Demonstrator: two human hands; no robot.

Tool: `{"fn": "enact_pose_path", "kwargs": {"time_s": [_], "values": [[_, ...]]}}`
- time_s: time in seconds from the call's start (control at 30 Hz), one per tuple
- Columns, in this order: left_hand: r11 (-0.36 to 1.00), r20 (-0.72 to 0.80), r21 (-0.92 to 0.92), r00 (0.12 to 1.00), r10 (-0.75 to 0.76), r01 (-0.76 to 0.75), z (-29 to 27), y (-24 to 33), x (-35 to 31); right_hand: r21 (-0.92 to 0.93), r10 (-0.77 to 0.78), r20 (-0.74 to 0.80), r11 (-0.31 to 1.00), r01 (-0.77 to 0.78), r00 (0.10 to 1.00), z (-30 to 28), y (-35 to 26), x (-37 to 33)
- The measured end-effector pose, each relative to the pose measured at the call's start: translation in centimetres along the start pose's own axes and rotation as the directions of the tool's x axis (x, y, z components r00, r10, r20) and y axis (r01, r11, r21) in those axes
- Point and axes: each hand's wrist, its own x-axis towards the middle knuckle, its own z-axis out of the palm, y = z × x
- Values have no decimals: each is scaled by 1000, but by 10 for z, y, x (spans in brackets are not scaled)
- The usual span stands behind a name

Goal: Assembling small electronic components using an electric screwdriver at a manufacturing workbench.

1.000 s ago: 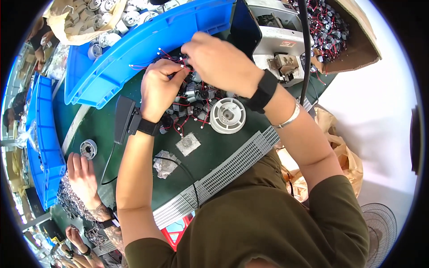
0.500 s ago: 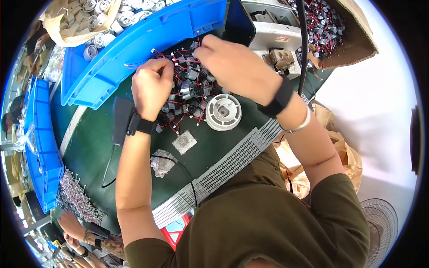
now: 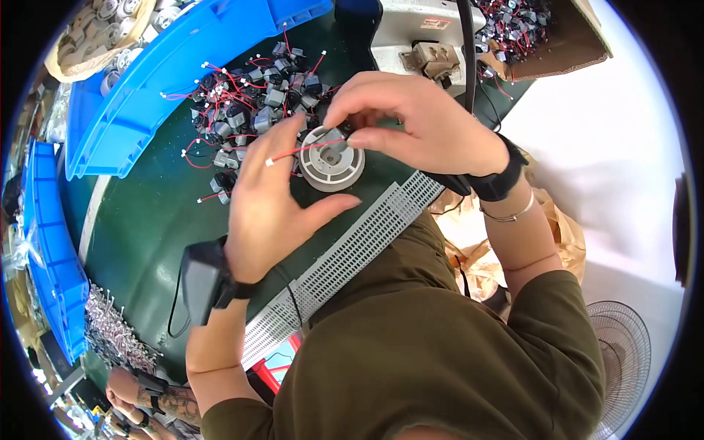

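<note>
My right hand pinches a small grey motor between thumb and fingers. From the motor a red lead runs left to a white connector. Directly below it, a round white plastic housing with a spoked centre rests on the green tabletop. My left hand is open at the housing's left side, thumb and fingers spread; I cannot tell whether it touches the rim. Beyond both hands lies a heap of similar motors with red leads and white plugs.
A blue bin stands behind the heap, with white housings beyond it. At upper right are a metal fixture and a carton of motors. A perforated strip lines the table edge. A co-worker's hands show at lower left.
Both hands have come back from the motor heap to the white housing. My right hand now holds a motor above it, and my left hand has opened beside it. The view has shifted.
</note>
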Motion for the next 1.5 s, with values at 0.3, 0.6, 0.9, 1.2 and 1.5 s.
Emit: {"fn": "enact_pose_path", "kwargs": {"time_s": [0.3, 0.6, 0.9, 1.2, 1.5], "values": [[998, 39, -57, 999, 1, 1, 7, 3, 3, -83, -41, -188, 996, 25, 981, 2, -3, -8], [968, 89, -244, 996, -32, 53, 11, -13, -3, -123, 32, -243, 990, -63, 970, 35, -2, -16], [985, -255, -101, 961, 107, -137, 31, -16, -16, -590, -73, -103, 807, -1, 992, 40, -10, -9], [967, -48, 57, 967, 251, -249, 23, -13, -17, -400, -465, -781, 885, 237, 417, -15, -49, 177], [976, -56, 53, 975, 215, -212, 26, -22, -18, 442, -371, -477, 683, 582, 797, -73, -67, 185]]}}
